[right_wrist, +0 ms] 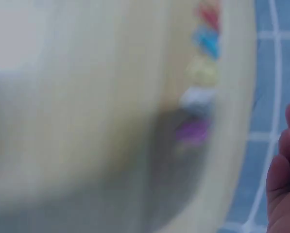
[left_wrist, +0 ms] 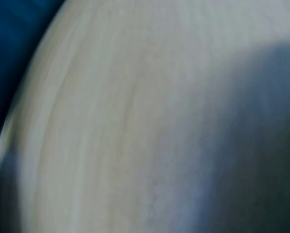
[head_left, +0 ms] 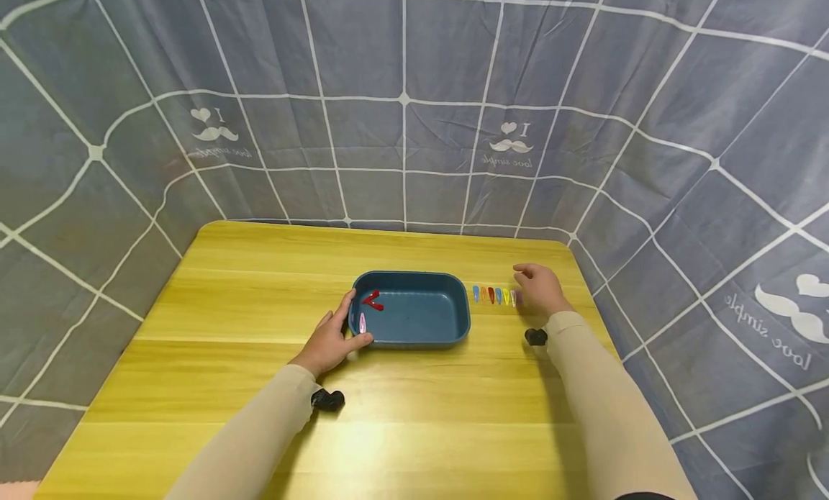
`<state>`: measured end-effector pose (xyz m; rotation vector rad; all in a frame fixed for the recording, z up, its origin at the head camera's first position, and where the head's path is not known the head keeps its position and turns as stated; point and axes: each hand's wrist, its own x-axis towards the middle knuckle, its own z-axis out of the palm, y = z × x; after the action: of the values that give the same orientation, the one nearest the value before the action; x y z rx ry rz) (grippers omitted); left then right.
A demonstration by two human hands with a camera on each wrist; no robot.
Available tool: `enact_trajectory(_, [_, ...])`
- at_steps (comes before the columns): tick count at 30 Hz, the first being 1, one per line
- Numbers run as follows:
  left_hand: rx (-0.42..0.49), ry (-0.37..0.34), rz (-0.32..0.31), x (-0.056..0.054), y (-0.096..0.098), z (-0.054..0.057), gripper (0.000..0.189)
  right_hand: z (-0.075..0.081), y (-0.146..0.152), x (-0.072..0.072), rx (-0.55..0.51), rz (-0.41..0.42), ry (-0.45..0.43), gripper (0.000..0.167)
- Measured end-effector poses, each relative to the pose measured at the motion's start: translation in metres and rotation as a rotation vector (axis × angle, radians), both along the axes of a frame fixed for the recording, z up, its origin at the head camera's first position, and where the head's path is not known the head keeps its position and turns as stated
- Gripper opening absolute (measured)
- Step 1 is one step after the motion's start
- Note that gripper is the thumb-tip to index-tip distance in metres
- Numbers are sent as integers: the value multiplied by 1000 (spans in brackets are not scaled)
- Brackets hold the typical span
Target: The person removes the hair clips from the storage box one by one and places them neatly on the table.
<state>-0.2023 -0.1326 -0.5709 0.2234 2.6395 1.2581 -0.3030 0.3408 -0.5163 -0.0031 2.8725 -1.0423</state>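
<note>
A dark blue plastic bin [head_left: 414, 320] sits on the table, with red snap hair clips [head_left: 374, 304] and a pink hair clip [head_left: 363, 323] inside at its left end. My left hand [head_left: 330, 342] rests against the bin's left front corner, fingers along the left side and thumb at the front rim. Right of the bin lies a row of several coloured hair clips, among them a yellow clip [head_left: 506, 296] and a purple clip [right_wrist: 193, 132]. At the row's right end hovers my right hand [head_left: 540, 290], fingers loosely bent, nothing seen in them.
The wood-grain table [head_left: 259, 284] runs up to a grey-blue curtain [head_left: 363, 155] with white grid lines at the back and sides. Black wrist cameras [head_left: 328, 400] sit on both wrists. Blur spoils both wrist views.
</note>
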Motion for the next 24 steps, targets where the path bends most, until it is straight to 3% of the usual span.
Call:
enact_trajectory(9, [-2, -8, -3, 0, -1, 4, 104, 31, -62, -1, -83, 125, -26, 48])
enact_trajectory(24, [5, -8, -5, -1, -2, 4, 104, 43, -148, -5, 10, 383, 15, 44])
